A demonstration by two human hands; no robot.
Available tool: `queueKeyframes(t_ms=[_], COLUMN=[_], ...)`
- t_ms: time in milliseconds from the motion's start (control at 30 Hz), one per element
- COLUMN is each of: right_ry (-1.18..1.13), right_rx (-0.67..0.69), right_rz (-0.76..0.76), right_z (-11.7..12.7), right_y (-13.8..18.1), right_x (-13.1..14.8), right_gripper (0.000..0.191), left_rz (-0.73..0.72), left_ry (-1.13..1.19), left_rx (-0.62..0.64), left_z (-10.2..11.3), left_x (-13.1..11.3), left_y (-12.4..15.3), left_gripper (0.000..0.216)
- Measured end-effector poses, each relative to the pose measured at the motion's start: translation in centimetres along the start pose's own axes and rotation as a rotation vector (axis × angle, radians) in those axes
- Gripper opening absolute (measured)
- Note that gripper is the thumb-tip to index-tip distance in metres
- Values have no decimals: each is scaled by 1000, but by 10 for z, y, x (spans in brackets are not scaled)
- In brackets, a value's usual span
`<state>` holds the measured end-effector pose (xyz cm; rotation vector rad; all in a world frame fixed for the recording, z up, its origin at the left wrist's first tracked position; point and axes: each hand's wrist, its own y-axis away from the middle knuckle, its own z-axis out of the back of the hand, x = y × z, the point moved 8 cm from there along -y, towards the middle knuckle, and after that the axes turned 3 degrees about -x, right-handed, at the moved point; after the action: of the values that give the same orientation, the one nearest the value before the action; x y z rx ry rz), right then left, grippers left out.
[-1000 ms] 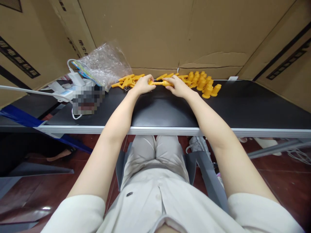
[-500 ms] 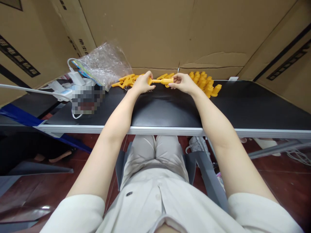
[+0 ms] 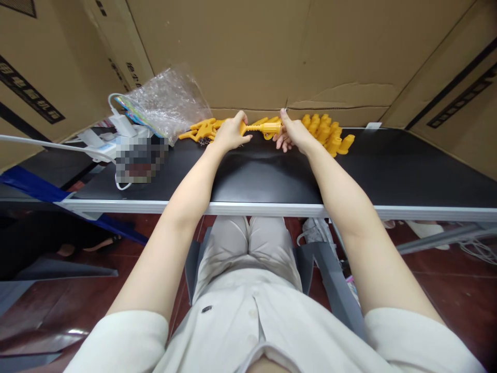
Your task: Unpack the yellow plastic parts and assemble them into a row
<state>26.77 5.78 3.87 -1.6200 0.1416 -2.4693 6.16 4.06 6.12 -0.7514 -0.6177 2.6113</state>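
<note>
In the head view, my left hand is closed around the grip end of a yellow plastic piece with a ridged shaft. A wider yellow sleeve sits around the right end of that shaft. Beside the sleeve's far end is my right hand, its thumb raised and its fingers spread; whether the palm touches the sleeve is hard to make out. More yellow branching pieces lie left of my left hand, with small dark metal bits by them. Several yellow cone-shaped sleeves stand upright in rows right of my right hand.
A clear plastic bag leans on the cardboard wall behind the black tabletop. A white power strip with plugs and cables sits at the left, beside a blurred-out object. Cardboard also rises at both sides.
My right hand has loosened from the sleeve's end, spreading its fingers and lifting its thumb. The held yellow piece has shifted slightly right with my left hand, which keeps its hold.
</note>
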Motion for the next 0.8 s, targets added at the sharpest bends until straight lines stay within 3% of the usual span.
queueKeyframes(t_ms=[167, 267, 433, 800], right_ry=[-25, -21, -36, -33], right_rx=[74, 57, 31, 10], right_rz=[83, 129, 92, 39], right_z=[1, 3, 3, 0], right_y=[8, 13, 14, 20], right_x=[12, 19, 18, 24], right_gripper=[57, 54, 42, 36], left_rz=[16, 11, -18, -15], left_ry=[-4, 1, 31, -9], left_rx=[-16, -18, -27, -32], left_z=[1, 2, 4, 5], left_x=[4, 3, -1, -1], left_y=[0, -1, -1, 0], left_gripper=[43, 45, 47, 42])
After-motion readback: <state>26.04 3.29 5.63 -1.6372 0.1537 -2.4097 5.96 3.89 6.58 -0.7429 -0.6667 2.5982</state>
